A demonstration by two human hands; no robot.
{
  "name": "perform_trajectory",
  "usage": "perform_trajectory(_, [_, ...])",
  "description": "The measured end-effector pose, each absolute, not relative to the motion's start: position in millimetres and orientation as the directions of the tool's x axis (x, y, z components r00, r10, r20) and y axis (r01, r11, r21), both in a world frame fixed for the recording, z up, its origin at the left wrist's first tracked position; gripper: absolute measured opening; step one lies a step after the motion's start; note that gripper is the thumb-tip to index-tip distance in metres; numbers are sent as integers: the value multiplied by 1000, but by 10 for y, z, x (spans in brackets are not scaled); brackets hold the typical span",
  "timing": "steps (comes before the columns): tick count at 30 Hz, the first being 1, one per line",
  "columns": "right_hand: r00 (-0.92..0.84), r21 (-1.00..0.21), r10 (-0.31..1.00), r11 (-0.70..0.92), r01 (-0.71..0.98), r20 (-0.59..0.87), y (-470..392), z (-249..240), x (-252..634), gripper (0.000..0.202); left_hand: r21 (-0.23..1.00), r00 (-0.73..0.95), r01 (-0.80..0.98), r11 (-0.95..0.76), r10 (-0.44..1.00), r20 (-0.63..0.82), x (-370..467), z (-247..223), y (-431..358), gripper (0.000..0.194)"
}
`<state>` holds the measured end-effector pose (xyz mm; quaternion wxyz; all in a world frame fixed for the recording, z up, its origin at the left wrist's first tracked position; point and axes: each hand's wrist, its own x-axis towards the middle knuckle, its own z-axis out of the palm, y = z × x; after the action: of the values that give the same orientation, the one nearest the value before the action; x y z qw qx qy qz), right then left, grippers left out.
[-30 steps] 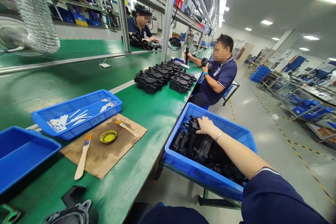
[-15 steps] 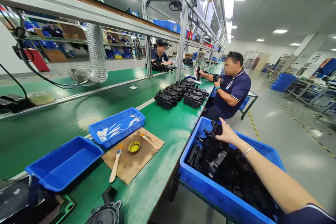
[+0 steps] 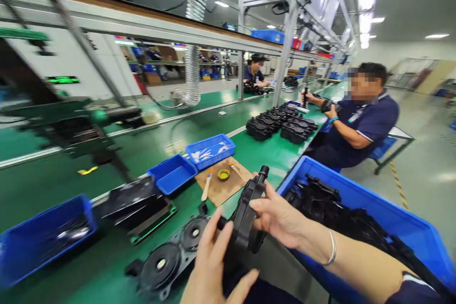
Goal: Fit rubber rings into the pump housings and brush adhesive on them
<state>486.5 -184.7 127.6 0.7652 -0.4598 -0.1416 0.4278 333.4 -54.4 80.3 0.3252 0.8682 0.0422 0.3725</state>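
Note:
My right hand (image 3: 276,216) grips a black plastic housing (image 3: 245,213) with a short tube on top, held upright over the bench's front edge. Close beside its lower left side is my left hand (image 3: 217,261), thumb and fingers spread; whether a fingertip touches the housing I cannot tell. Below and left on the bench lies a black part with two round discs (image 3: 160,266), partly covered by my left hand. To the right, a large blue bin (image 3: 370,190) holds many similar black parts, with my right forearm stretched across it.
Cardboard (image 3: 217,194) carries a yellow-lined cap (image 3: 223,174) and two brushes. Blue trays (image 3: 174,173) stand around it, one with white strips. A blurred fixture (image 3: 89,123) rises at left. Black housings (image 3: 263,128) sit farther along, near a seated co-worker (image 3: 370,118).
My right hand has come out of the blue bin with a black housing and moved left over the bench edge. My left hand has entered view. The camera has turned left.

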Motion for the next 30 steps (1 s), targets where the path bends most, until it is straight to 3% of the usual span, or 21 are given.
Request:
perform_trajectory(2, [516, -784, 834, 184, -592, -194, -1704, 1248, 4669, 67, 581, 692, -227, -782, 291, 661, 3283, 786, -493, 43])
perform_trajectory(5, [374, -729, 909, 130, -672, -183, -1657, 1245, 4619, 53, 753, 663, -108, -649, 517, 542, 3133, 836, -318, 35])
perform_trajectory(7, [241, -697, 955, 52, -715, -175, -1685, 1252, 4680, 57, 916, 643, -1, -400, 702, 307, 3007, 909, -212, 35])
perform_trajectory(9, [73, -688, 980, -76, -721, -186, -1716, 1250, 4755, 67, 994, 670, -4, -105, 738, 81, 2909, 983, -148, 47])
perform_trajectory(12, [-215, -683, 956, -294, -669, -202, -1717, 1220, 4853, 86, 969, 719, -51, 244, 682, -134, 2844, 1062, -118, 55])
perform_trajectory(14, [-358, -663, 909, -405, -629, -216, -1683, 1198, 4909, 98, 937, 730, -80, 341, 660, -178, 2833, 1090, -113, 55])
perform_trajectory(18, [-520, -634, 812, -553, -541, -265, -1590, 1229, 4965, 115, 935, 743, -67, 349, 643, -187, 2803, 1126, -76, 56])
perform_trajectory(22, [-557, -662, 784, -575, -482, -275, -1526, 1267, 4885, 99, 988, 775, 14, 151, 623, -107, 2767, 1171, -1, 54])
perform_trajectory(26, [-438, -632, 830, -551, -546, -345, -1578, 1103, 4728, 84, 989, 829, 52, -136, 558, 34, 2738, 1221, 18, 54])
perform_trajectory(30, [-289, -604, 846, -525, -599, -448, -1678, 975, 4639, 73, 968, 885, -39, -246, 441, 148, 2680, 1228, 11, 56])
